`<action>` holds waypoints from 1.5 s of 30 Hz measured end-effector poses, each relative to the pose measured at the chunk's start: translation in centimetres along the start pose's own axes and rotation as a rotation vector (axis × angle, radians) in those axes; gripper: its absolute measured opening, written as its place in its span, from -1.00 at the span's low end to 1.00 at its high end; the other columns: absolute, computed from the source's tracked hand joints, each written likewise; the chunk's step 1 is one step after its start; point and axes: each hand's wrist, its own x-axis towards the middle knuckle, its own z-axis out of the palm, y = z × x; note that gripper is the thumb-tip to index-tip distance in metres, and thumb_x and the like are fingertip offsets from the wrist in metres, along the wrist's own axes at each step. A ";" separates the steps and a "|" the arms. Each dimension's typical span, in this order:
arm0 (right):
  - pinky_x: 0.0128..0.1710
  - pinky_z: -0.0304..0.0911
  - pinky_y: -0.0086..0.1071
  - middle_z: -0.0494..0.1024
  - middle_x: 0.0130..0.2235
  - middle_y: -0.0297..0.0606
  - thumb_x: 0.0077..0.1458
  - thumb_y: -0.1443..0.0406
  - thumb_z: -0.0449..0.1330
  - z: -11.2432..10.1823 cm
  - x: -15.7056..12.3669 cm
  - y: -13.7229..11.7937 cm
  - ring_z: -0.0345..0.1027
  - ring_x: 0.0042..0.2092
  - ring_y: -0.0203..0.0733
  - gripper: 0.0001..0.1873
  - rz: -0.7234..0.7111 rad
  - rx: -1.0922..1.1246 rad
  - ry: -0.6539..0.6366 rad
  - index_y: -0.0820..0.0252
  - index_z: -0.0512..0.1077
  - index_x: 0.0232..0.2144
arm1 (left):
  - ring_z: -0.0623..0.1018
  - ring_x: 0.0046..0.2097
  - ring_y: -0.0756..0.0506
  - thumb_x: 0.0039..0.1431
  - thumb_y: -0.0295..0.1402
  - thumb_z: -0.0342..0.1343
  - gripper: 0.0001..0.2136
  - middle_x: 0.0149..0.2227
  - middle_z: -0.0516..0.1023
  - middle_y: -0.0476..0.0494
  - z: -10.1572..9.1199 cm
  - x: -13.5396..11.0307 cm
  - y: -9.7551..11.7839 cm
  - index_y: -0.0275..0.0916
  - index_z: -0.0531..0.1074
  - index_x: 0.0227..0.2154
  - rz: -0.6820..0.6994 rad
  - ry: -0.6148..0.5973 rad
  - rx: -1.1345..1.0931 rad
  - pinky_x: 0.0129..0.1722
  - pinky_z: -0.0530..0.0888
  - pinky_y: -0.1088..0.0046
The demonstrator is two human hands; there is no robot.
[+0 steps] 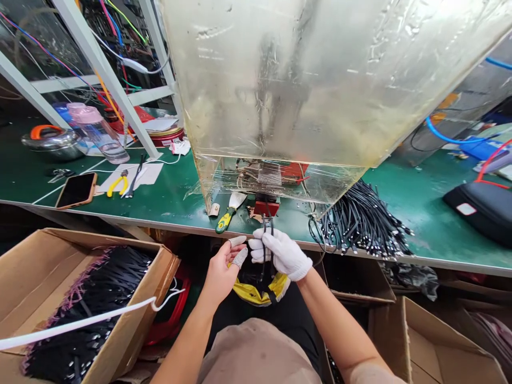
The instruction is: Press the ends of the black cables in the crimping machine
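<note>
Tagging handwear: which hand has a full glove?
The right hand, holding black cables: its white glove reaches the wrist. The left hand shows only finger covers, its back bare.

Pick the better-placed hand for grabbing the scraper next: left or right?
Left, I'd say. The left hand is nearer the scraper and looks free; the gloved right hand holds black cables.
</note>
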 end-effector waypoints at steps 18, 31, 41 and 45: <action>-0.30 0.55 -0.29 0.65 -0.24 -0.21 -0.06 0.07 0.55 -0.5 0.1 1.9 0.54 -0.34 -0.23 -0.42 0.117 0.199 0.020 0.22 0.47 -0.10 | 0.67 -0.01 -0.23 -0.04 -0.36 0.27 -0.63 -0.11 0.72 -0.22 0.4 -0.3 -1.0 -0.24 0.60 -0.10 -0.010 -0.021 -0.038 0.14 0.57 0.12; -0.33 0.51 -0.35 0.59 -0.29 -0.27 -0.05 0.12 0.55 0.0 -0.1 1.6 0.46 -0.38 -0.28 -0.47 0.083 0.265 0.013 0.21 0.45 -0.13 | 0.68 -0.06 -0.21 0.03 -0.29 0.31 -0.65 -0.13 0.70 -0.21 0.2 -0.6 -0.7 -0.27 0.59 -0.10 -0.013 -0.029 -0.055 0.02 0.65 0.18; -0.42 0.45 -0.38 0.51 -0.40 -0.30 0.39 0.38 0.06 2.2 4.9 -4.1 0.32 -0.48 -0.32 -0.85 0.093 0.391 0.028 0.25 0.41 -0.25 | 0.69 -0.07 -0.22 0.00 -0.24 0.36 -0.61 -0.14 0.71 -0.22 -0.7 -0.9 -0.7 -0.28 0.58 -0.09 -0.022 0.022 -0.061 -0.01 0.68 0.18; -0.41 0.47 -0.38 0.58 -0.35 -0.24 0.41 0.40 0.00 2.1 5.6 -4.3 0.42 -0.43 -0.28 -0.81 0.105 0.444 0.090 0.25 0.42 -0.17 | 0.70 -0.09 -0.20 -0.01 -0.27 0.35 -0.63 -0.15 0.72 -0.20 -0.9 -0.8 -0.6 -0.27 0.59 -0.11 -0.022 0.019 -0.066 -0.01 0.68 0.19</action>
